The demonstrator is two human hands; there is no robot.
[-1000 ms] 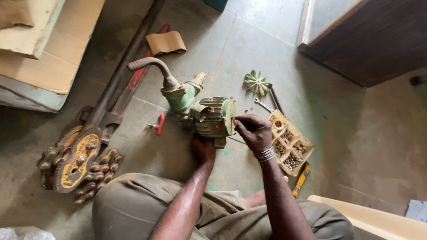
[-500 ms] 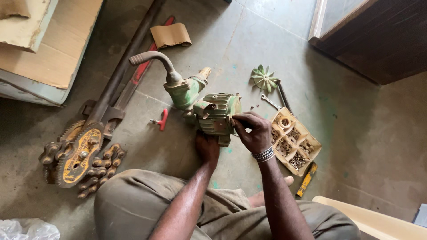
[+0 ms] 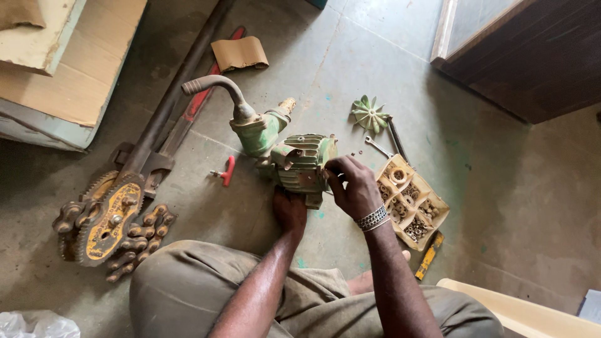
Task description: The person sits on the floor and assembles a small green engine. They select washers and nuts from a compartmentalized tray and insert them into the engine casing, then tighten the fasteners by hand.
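You sit on a worn concrete floor. The green pump motor lies just ahead of your knees. Your left hand braces its near end, fingers wrapped; your right hand pinches something small at its side. It looks cast, heavy and rigid: grip the finned body. The paint is chipped, with a curved spout beyond.

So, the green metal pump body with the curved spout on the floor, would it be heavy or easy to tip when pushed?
The green metal pump body looks like thick cast metal, so it is probably heavy for its size. The curved spout juts to one side, so it may tip that way. The left hand braces it from below while the right hand works on its side, which suggests it can shift.
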